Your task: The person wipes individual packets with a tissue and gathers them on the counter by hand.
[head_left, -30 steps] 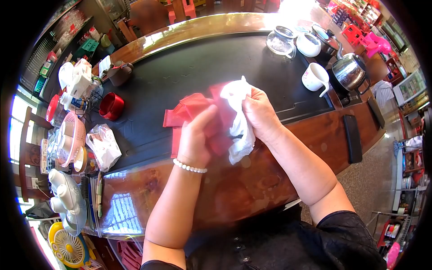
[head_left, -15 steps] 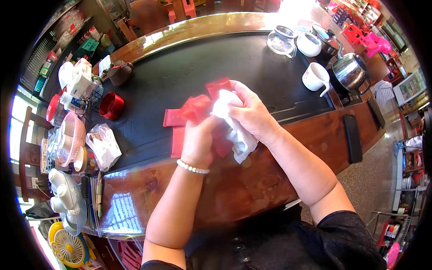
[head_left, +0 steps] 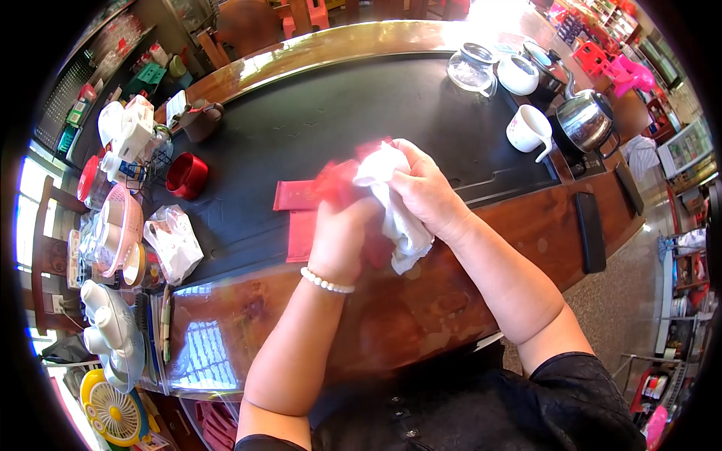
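Note:
My right hand [head_left: 427,189] is closed round a bunched white cloth [head_left: 406,233], its tail hanging below the fingers. Its top end bulges between my two hands. My left hand [head_left: 342,229], with a beaded bracelet at the wrist, is blurred by motion. It grips a thin, see-through red material [head_left: 336,183], also smeared, so its exact kind is unclear. A bit of red shows behind the white cloth too. Under and left of the hands, flat red packets [head_left: 295,195] lie on the black tea tray [head_left: 301,113].
At the right stand a white mug [head_left: 529,129], a steel kettle [head_left: 585,120], a white pot [head_left: 517,74] and a glass pot [head_left: 471,68]. A red cup [head_left: 187,177], a plastic bag [head_left: 174,244] and a pink basket [head_left: 120,231] are left. A black phone-like slab [head_left: 590,231] lies front right.
My left hand has shifted slightly right with the red material. The top of the white cloth is more exposed, and less red shows beside my right fingertips.

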Action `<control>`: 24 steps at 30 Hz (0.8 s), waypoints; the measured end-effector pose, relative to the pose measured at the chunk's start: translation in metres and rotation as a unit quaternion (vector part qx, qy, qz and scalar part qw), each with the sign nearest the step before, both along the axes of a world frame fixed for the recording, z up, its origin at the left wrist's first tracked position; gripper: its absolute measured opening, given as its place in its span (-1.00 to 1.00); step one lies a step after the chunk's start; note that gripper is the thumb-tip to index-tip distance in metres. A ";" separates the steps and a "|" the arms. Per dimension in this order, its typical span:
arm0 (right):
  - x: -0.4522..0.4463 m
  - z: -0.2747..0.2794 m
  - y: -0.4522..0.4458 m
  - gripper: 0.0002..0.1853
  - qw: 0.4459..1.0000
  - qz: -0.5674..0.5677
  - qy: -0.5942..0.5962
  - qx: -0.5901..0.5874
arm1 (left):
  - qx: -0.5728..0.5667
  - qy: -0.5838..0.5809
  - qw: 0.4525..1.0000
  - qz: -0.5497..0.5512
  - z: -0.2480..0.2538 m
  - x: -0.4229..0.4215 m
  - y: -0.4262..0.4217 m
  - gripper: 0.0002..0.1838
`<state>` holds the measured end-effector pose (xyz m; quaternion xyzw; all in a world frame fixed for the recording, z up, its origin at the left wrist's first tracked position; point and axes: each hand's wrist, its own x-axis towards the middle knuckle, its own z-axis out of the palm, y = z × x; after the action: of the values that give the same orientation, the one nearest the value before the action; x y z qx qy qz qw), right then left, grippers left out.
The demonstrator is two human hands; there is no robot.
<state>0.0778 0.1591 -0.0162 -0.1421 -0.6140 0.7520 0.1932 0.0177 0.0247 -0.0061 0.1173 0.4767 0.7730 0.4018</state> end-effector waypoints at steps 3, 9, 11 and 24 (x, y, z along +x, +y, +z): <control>0.003 0.010 -0.003 -0.64 0.999 0.030 0.012 0.013 | 0.001 -0.068 0.997 0.022 0.005 -0.002 0.001 -0.68; 0.006 0.021 -0.005 -0.58 0.993 0.069 0.027 -0.093 | 0.039 -0.136 0.990 0.022 -0.012 -0.017 -0.004 -0.81; 0.008 0.022 -0.006 -0.65 0.994 0.064 0.004 -0.091 | 0.051 -0.137 0.989 0.033 -0.011 -0.019 -0.004 -0.81; 0.002 0.015 0.014 -0.80 1.000 -0.001 -0.004 0.011 | 0.012 -0.088 0.991 0.102 0.004 -0.018 -0.002 -0.84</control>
<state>0.0799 0.1731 -0.0014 -0.1432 -0.6229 0.7445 0.1928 -0.0001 0.0225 -0.0023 0.0047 0.4397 0.8232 0.3592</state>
